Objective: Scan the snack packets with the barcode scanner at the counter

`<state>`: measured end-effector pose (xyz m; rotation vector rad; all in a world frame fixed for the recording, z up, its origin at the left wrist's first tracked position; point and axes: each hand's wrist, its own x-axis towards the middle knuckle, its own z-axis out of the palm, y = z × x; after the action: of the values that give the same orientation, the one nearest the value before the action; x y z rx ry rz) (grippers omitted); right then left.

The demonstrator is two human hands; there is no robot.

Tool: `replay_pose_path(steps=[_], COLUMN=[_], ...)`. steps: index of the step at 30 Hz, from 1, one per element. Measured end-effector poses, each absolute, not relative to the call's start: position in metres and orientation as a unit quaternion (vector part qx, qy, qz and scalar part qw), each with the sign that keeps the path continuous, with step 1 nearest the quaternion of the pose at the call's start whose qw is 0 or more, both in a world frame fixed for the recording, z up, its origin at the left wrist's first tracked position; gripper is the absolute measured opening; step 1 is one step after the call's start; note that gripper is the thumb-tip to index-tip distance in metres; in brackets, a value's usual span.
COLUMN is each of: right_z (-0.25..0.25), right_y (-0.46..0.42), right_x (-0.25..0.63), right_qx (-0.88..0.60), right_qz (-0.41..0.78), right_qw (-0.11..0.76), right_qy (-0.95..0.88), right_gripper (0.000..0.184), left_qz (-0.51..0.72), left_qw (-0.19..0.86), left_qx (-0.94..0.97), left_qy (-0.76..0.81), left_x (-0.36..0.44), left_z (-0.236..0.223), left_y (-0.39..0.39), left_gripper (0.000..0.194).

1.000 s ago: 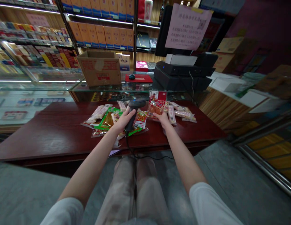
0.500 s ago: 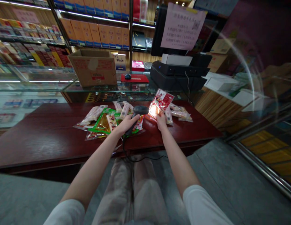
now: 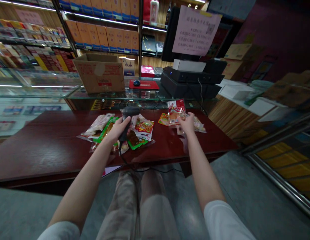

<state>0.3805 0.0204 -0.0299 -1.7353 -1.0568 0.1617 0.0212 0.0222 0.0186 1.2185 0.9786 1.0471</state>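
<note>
Barcode scanner (image 3: 130, 111), black, was in the left hand (image 3: 120, 128) over the left-hand pile on the bench (image 3: 52, 146), head uppermost, handle slanting down toward the person. Left fingers were wrapped closed round the handle. Right hand (image 3: 187, 124) was partly curled, thumb and fingers closed on the lower right corner of a red-topped clear packet (image 3: 175, 108), which stood tilted up with its printed face toward the person; the grip behind the packet was hidden. Scanner and red-topped packet were well apart, bare bench between them. Just left of the packet's lower edge lay a small orange-and-green packet (image 3: 164, 119); further pale packets (image 3: 199, 125) lay beyond the right hand, partly covered by it. Under and around the left hand: pale wrapped packets (image 3: 101, 124), green-edged packets (image 3: 137, 142) and a red-and-green packet (image 3: 145, 126), overlapping. Black cable (image 3: 123, 159) ran from the scanner's handle down over the bench's front edge. Behind the bench, a glass-topped case carried an open cardboard box (image 3: 102, 75), a red mat (image 3: 147, 85) with a dark mouse (image 3: 136, 83) on it, and a black monitor (image 3: 168, 36) with a handwritten paper sign (image 3: 195, 31) across its front. Orange boxes (image 3: 102, 37) lined the shelves at the back.
</note>
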Motion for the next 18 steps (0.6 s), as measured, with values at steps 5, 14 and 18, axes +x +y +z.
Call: replay_pose_path(steps=[5,14,18], right_z=[-0.014,-0.052,-0.068], right_y=[0.012,0.030,0.057], right_x=[0.418,0.319,0.274], right_qx=[-0.844,-0.669,-0.716], right_qz=[-0.040,0.013,0.143], right_qw=[0.304,0.337,0.307], right_qy=[-0.441,-0.662,-0.611], right_gripper=[0.051,0.029,0.043], left_qz=[0.451,0.513,0.505], left_qw=[0.607,0.593,0.581], left_qx=[0.460,0.437,0.446], left_qy=[0.465,0.441,0.457], left_x=[-0.006,0.013,0.023], left_z=[0.019,0.004,0.008], left_y=[0.028,0.055,0.067], left_gripper=[0.041,0.040,0.037])
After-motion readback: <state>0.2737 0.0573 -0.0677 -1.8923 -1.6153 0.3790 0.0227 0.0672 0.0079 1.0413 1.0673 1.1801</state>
